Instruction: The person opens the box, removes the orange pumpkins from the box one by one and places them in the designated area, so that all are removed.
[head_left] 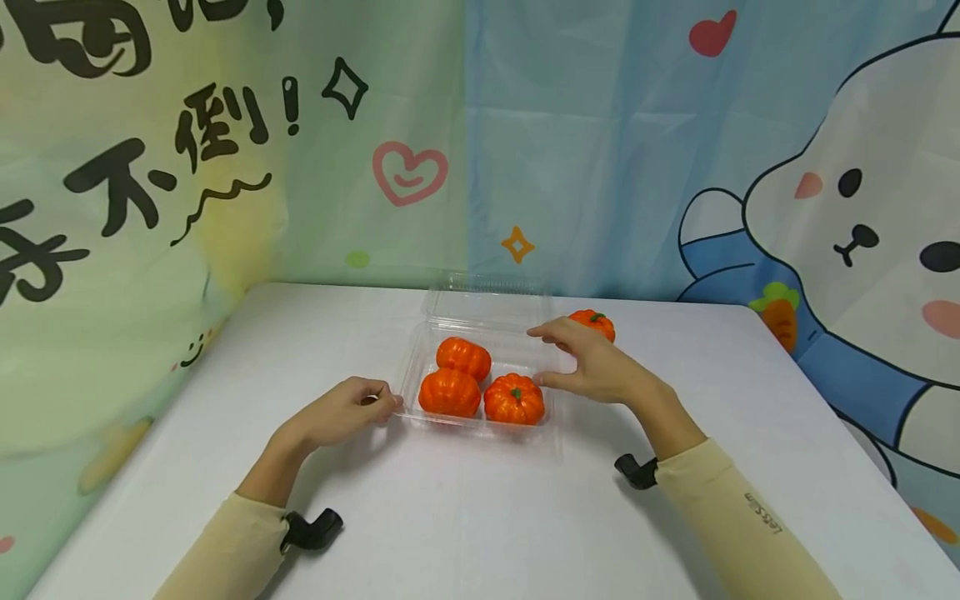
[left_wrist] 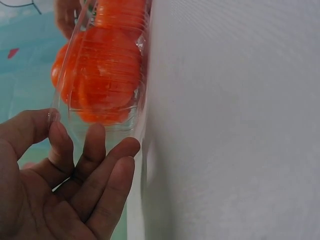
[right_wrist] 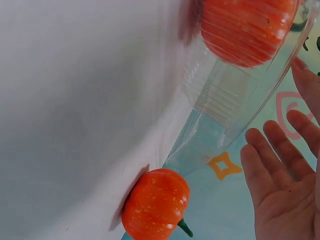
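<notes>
A clear plastic clamshell box (head_left: 517,354), its lid (head_left: 487,300) folded back, stands on the table. Inside it lie three small orange pumpkins: a rear one (head_left: 463,358), a front-left one (head_left: 448,393) and a front-right one (head_left: 514,399) with its green stem up. My left hand (head_left: 347,414) pinches the box's front-left rim between thumb and index finger, as the left wrist view shows. At the box's right side is my right hand (head_left: 592,362), holding nothing, its fingers spread. Behind that hand another pumpkin (right_wrist: 156,204) sits outside the box, partly hidden in the head view.
The white table (head_left: 480,517) extends on all sides of the box. A printed cloth backdrop (head_left: 585,150) hangs right behind its back edge. Black wrist mounts (head_left: 313,529) stick out from both sleeves.
</notes>
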